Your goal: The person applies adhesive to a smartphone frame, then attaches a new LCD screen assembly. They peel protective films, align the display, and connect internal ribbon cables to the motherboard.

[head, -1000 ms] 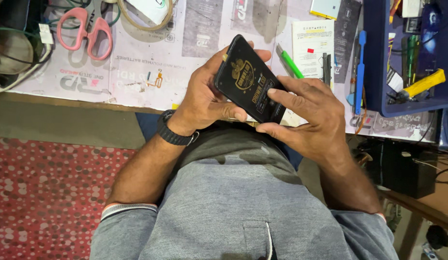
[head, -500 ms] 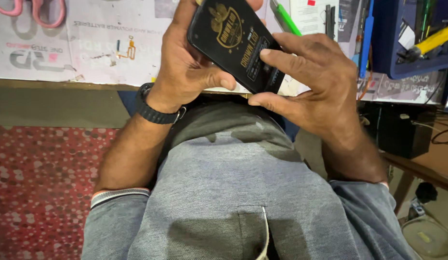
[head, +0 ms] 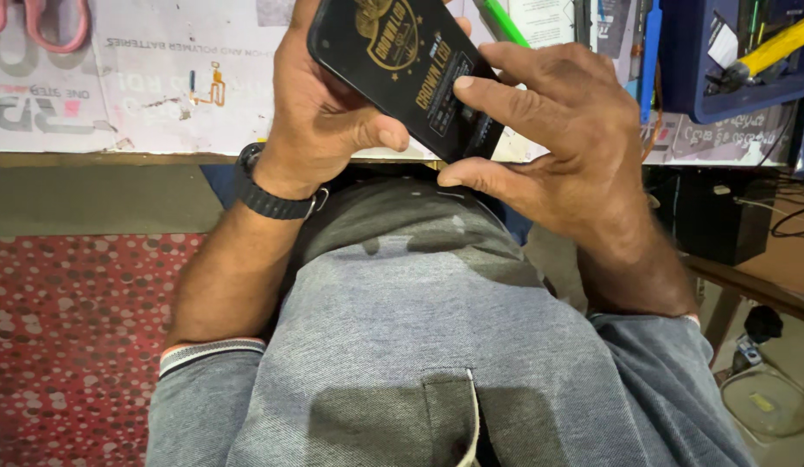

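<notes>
Both hands up over my lap, at the near edge of the surface [head: 160, 160].

Left hand [head: 320, 112]: fingers wrapped round the left edge of a flat black slab with gold print [head: 402, 65], thumb curled over its lower corner. Black wristwatch [head: 277, 195] on that wrist. The grip is closed and carrying the weight.

Right hand [head: 575, 147]: not clamped. Index fingertip pressed flat on the face of the slab near its lower right end, thumb hooked under the bottom corner at about 6 o'clock from that fingertip. Looks like a pick or peel at the corner, but I cannot tell whether anything has lifted.

The slab sits tilted, long axis running from 11 o'clock down to 5 o'clock, held clear above the surface, top end cut off by the frame.

Progress, as a judgement: early. The slab looks whole and sealed; no film, flap or part shows loose. The corner work remains.

Around it: printed paper sheets [head: 186, 78] cover the surface at 9 o'clock; pink-handled scissors [head: 47, 22] at 10 o'clock; green pen [head: 501, 22] just beside the slab at 1 o'clock; blue tray [head: 679, 78] holding a yellow-handled tool [head: 778, 43] at 2 o'clock. Red dotted floor mat [head: 73, 346] at 8 o'clock.
</notes>
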